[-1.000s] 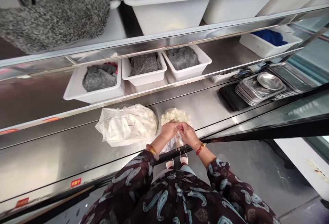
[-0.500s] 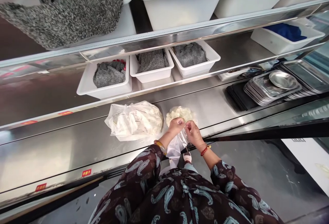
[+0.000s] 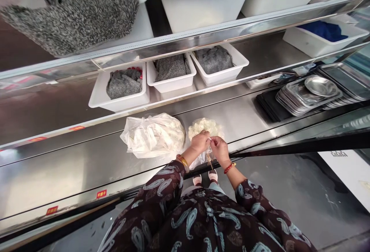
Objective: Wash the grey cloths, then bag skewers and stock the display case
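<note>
My left hand (image 3: 200, 141) and my right hand (image 3: 220, 150) meet at the fingertips over the counter's front edge. Both are closed in a pinch, with a small whitish bit showing between them that is too small to name. Behind and partly under them sits a heap of pale, lumpy food (image 3: 204, 125). Clear plastic bag film (image 3: 198, 162) lies below the hands, and several thin wooden sticks (image 3: 209, 161) poke down between my wrists. To the left rests a larger plastic bag (image 3: 154, 135) full of similar pale pieces; neither hand touches it.
White tubs (image 3: 170, 86) holding grey cloths line the shelf above the steel counter (image 3: 86, 159). Stacked metal trays (image 3: 297, 97) with a round dish (image 3: 322, 86) on top stand at the right. A dark rail (image 3: 289, 146) runs along the front edge.
My left hand has turned so its back shows, and its fingertips have closed in toward my right. The hanging bag film has drawn back, and sticks now show beneath my hands.
</note>
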Tool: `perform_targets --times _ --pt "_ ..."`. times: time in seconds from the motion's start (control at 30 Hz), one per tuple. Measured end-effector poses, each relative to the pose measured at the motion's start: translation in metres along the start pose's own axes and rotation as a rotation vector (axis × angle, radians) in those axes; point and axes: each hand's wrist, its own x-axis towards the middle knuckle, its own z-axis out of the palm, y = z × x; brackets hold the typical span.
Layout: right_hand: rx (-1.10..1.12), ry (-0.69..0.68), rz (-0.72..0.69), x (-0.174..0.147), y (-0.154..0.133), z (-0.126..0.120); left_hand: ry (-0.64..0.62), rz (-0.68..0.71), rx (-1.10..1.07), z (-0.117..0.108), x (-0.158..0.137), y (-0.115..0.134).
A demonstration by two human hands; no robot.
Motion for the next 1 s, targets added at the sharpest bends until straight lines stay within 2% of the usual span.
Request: perform_targets --times 0.2,0.4,0.53,0.7,0.83,1.0 --pt "0.108 0.042 0.085 -0.008 -0.002 0.003 0.096 -0.037 -0.045 0.008 -0.002 -0.003" --pt "0.34 0.045 0.199 -0.008 -0.005 0.009 0.157 -0.034 -0.195 0.004 0.006 -0.008" --pt "0.442 0.02 0.223 0.0 -0.009 0.008 0.111 -0.01 -0.36 -0.004 0.011 -0.008" --pt "0.505 -0.003 0.235 0.011 -0.012 -0.004 0.0 -0.09 -0.571 -0.02 0.014 -0.01" --pt "0.49 -0.038 0.218 0.02 -0.019 -0.014 -0.031 -0.136 -0.667 -0.035 0.014 -0.008" --pt "0.6 -0.045 0.239 0.026 -0.03 -0.019 -0.076 -0.063 -0.704 -0.051 0.013 0.0"
